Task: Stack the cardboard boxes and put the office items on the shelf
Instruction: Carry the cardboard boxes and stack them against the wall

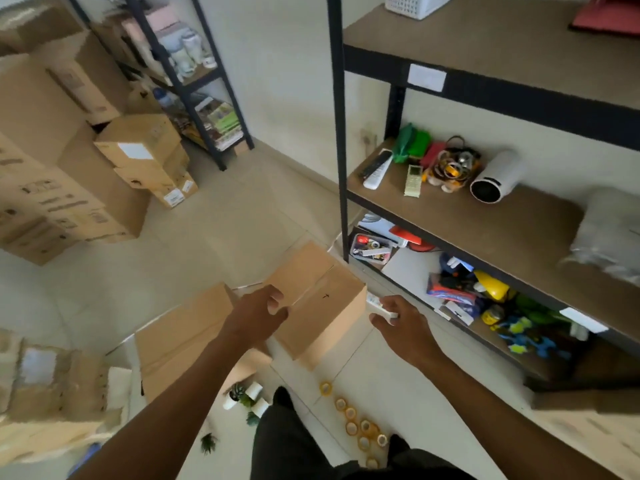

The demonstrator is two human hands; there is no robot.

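I'm looking into what reads as a storeroom or office back room. At 10 o'clock, cardboard boxes [69, 161] are piled high against the wall, several with shipping labels. At 2 o'clock stands a dark metal rack [341, 133] with brown board shelves, its front rails carrying blank white labels [426, 77]. The middle shelf holds 2 remotes [377, 168], a bundle of rings and a white cylinder [497, 176]; the lower one holds a tray of small supplies [372, 247] and mixed clutter. At 11 o'clock a second rack [188, 81] is packed with stacked goods. Tape rolls [360, 427] and small potted plants [244, 398] lie on the pale tiled floor [225, 220] at 6 o'clock.
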